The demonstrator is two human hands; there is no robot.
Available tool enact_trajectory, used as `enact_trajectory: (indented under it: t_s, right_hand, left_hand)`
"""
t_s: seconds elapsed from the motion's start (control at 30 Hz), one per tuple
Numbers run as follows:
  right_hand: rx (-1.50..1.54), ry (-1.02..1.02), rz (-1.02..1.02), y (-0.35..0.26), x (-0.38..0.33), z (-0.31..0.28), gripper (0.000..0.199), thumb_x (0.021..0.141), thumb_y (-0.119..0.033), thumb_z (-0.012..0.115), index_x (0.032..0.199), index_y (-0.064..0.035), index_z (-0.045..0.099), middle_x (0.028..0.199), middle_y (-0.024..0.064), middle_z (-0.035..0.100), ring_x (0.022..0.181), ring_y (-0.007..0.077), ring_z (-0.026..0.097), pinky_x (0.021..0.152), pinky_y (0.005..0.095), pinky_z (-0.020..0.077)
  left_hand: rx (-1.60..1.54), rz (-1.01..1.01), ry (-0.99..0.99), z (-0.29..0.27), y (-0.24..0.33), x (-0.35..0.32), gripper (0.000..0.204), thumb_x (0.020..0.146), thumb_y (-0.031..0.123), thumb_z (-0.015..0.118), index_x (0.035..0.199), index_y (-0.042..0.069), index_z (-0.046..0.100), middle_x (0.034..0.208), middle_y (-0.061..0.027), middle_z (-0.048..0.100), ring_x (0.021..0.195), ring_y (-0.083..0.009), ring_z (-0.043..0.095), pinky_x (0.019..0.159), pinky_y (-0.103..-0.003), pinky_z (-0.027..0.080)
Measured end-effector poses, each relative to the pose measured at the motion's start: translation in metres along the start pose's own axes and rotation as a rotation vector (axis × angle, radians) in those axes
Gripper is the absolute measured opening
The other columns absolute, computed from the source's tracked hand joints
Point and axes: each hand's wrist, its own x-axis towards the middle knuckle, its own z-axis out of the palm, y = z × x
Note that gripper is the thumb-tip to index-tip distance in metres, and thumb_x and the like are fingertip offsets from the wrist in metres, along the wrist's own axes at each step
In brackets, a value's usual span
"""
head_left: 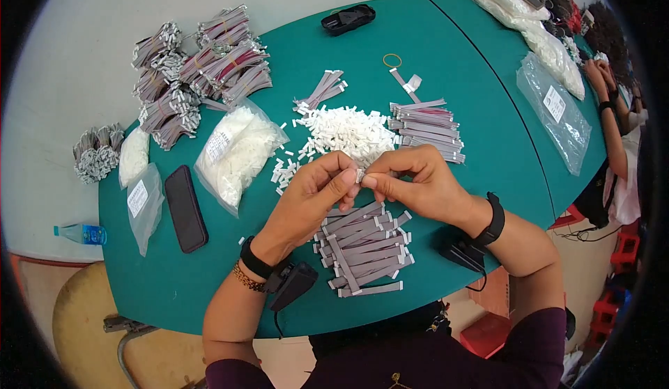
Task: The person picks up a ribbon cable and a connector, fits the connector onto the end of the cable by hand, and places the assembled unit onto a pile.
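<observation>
My left hand (317, 194) and my right hand (426, 185) meet over the middle of the table, thumbs and fingertips pinched together. Between them is a small white connector piece (359, 174); whether a cable hangs from it is hidden by my fingers. Just beyond my fingertips lies a heap of small white connector pieces (341, 133). Below my hands is a loose pile of short grey flat cables (369, 253) with white ends. A neater stack of grey flat cables (426, 130) sits beyond my right hand, and a few more cables (323, 91) lie beyond the heap.
On the green table (293, 37) at left are bundled flat cables (226, 65), a bag of white pieces (233, 153), a phone (187, 209) and a water bottle (82, 234). A black case (348, 20) lies at the back. Another person's arm (613, 128) rests at the far right, near plastic bags (556, 114).
</observation>
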Motion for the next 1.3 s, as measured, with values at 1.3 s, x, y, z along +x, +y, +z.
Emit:
enact_trajectory:
  t_s: [1.3]
  right_hand:
    - [0.049, -0.047, 0.134, -0.0052, 0.0012, -0.001, 0.016, 0.085, -0.015, 0.063, 0.077, -0.0012, 0.064, 0.061, 0.0001, 0.057, 0.054, 0.0029, 0.047, 0.046, 0.0192, 0.0348]
  left_hand:
    - [0.296, 0.088, 0.002, -0.0052, 0.0021, -0.0004, 0.015, 0.091, 0.018, 0.053, 0.091, 0.003, 0.049, 0.078, 0.0013, 0.049, 0.066, -0.0052, 0.043, 0.059, -0.019, 0.036]
